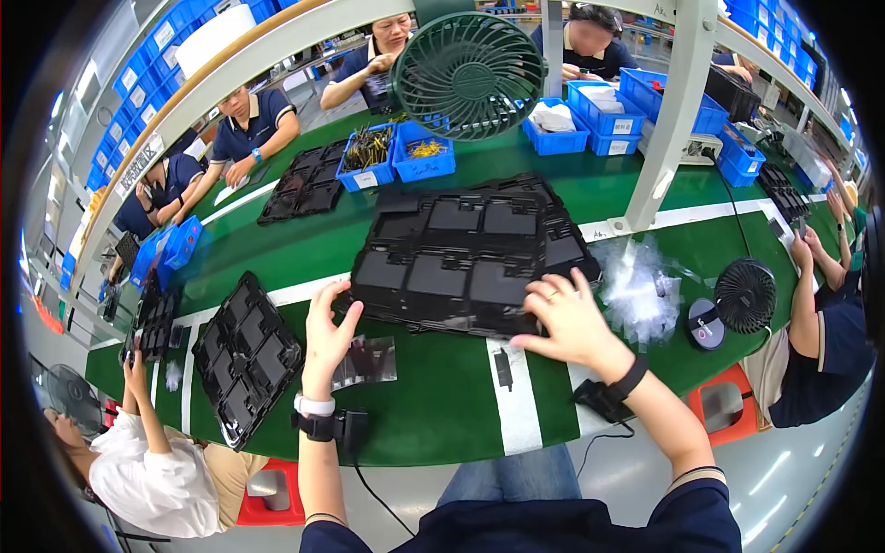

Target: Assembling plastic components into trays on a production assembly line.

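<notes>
A black compartmented tray (pixel 455 261) with dark flat pieces in its pockets lies in front of me on top of other black trays (pixel 564 241), slightly askew to them. My left hand (pixel 326 334) holds its near left corner, with the thumb toward the front edge. At the near right corner my right hand (pixel 573 323) grips the edge, its fingers spread over the rim and the thumb along the front. Below the tray, by my left wrist, lie clear plastic bags (pixel 367 360). A small black part (pixel 502 369) rests on the white strip nearer to me.
Another black tray (pixel 247 358) lies at left, one more (pixel 302 184) farther back. Clear plastic film (pixel 638 290) is heaped at right beside a round black container (pixel 706 324) and a small fan (pixel 745 297). A green fan (pixel 468 77) hangs ahead; blue bins (pixel 424 166) and co-workers surround the table.
</notes>
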`<state>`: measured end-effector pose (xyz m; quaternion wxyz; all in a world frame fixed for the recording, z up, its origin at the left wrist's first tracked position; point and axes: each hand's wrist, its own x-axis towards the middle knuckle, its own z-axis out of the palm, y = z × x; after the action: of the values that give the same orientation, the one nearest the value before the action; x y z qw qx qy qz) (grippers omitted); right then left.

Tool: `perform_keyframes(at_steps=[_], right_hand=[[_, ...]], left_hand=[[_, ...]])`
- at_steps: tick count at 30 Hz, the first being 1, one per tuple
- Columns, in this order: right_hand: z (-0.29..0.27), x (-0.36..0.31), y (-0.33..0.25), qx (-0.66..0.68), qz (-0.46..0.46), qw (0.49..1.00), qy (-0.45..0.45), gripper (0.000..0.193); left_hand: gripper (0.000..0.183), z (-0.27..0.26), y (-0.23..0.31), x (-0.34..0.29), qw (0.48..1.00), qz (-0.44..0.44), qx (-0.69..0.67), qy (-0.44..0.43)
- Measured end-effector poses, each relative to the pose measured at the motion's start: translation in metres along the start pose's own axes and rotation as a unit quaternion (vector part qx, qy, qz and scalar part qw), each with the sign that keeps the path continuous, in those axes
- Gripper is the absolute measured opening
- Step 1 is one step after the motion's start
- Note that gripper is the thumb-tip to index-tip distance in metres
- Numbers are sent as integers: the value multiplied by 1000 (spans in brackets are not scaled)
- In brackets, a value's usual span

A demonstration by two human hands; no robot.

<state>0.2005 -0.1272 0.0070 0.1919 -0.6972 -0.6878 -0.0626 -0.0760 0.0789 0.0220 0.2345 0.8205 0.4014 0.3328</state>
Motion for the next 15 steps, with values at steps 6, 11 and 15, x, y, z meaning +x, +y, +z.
perform_keyframes(at_steps=[6, 11, 15], right_hand=[[-4, -11, 55, 42, 147, 988, 32, 32], [0, -9, 79, 74, 162, 982, 62, 28], [8, 5, 85, 109, 131, 981, 88, 26]], left_hand=[[46, 35, -1, 2, 990, 12, -5, -138], [42, 54, 19, 4, 991, 72, 40, -108], [39, 63, 13, 12, 994, 69, 51, -71]])
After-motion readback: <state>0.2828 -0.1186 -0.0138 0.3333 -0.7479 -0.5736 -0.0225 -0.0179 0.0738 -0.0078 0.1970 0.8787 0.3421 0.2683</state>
